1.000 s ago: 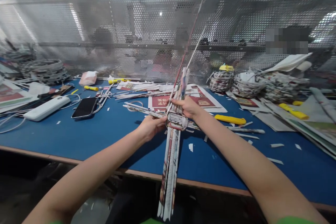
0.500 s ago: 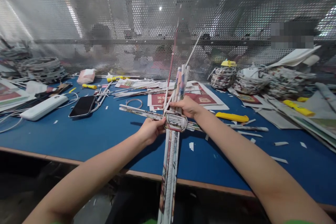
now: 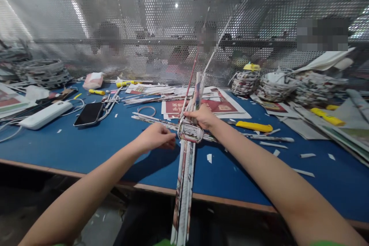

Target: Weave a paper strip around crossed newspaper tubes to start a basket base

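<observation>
A cross-shaped frame of rolled newspaper tubes stretches from above the table to beyond its front edge. At its crossing, thin paper strips are wound in a rounded rectangle. My right hand grips the far arm of the frame just above this winding, its thumb laid across the tubes. Two thin weaving strands, one reddish and one white, stick up beyond that hand. Left of the crossing, my left hand hovers apart from the frame with curled fingers, and nothing shows in it.
A black phone and a white power bank lie at left. To the right are a yellow utility knife, paper scraps and woven baskets. Loose paper sticks and red printed sheets lie behind, before a perforated metal screen.
My left hand has let go of the frame's crossing and moved left, away from it. The thin strands now lean further right. My right hand keeps its grip.
</observation>
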The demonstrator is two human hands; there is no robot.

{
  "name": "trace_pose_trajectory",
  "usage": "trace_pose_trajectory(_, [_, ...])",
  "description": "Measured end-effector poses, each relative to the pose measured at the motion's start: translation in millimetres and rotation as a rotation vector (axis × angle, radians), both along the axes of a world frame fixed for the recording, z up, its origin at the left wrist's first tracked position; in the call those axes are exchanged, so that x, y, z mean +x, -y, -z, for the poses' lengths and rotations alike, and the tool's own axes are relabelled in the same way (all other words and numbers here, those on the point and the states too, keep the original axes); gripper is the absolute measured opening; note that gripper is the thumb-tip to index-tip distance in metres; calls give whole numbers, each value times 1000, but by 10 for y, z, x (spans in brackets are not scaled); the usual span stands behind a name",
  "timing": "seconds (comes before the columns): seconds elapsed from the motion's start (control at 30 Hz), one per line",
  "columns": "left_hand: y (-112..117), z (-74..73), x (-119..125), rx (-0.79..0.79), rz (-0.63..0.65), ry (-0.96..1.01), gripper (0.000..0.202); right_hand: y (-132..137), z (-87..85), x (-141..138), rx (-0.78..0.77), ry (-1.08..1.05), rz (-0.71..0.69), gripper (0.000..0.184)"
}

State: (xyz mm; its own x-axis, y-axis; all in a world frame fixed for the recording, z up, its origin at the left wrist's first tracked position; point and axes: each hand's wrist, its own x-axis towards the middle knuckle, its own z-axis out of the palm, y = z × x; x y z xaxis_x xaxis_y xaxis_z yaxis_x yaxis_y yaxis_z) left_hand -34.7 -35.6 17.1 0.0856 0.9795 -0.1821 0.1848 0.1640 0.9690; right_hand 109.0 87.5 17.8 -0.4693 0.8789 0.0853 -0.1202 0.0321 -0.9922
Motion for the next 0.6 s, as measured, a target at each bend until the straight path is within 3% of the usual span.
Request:
trace_pose_trajectory(0.1, [-71,-181,-61,511,-170,-247,5,18,-4,-2,11,10,-17,31])
trace_pose_trajectory(0.17, [-222,-242,-53,659,-203,-400,8,36,-14,3,46,17,-29,34])
trace_pose_trajectory(0.3, [-583,-186,-10,479,75,-574,12,71,-34,21,151,102,22,29])
trace_pose_trajectory(0.43, [-742,-21,0,352,102,-497,11,88,-16,17,233,208,126,25])
trace_pose_trajectory(0.6, [-719,173,-31,269,135,-308,16,73,59,17,220,179,47,34])
